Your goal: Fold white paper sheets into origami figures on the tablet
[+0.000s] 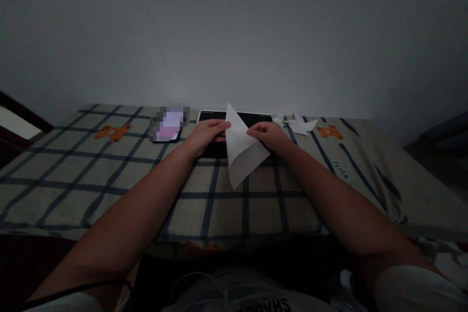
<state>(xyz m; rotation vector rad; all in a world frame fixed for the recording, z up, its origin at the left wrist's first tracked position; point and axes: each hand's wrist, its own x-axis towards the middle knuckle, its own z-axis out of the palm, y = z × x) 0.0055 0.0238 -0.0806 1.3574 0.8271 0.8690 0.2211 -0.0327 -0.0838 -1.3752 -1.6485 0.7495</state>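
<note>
- Paper [242, 148] folded to a triangle, held up between both hands, over a dark tablet [256, 119]
- Left hand [206, 135] pinching its left edge
- Right hand [268, 135] pinching its right edge
- Phone [168, 126] left, scraps [298, 124] far right, on checked cloth [91, 175]

The near half of the checked beige cloth with dark blue lines [109, 175] lies bare on both sides of the forearms, leaving broad room there. Toward the wall a flat black tablet with a pale rim [256, 118], a dark phone [166, 126] at left and small white folded paper pieces [298, 126] at right crowd the far strip. The large white folded paper sheet [243, 151] blocks the middle.
</note>
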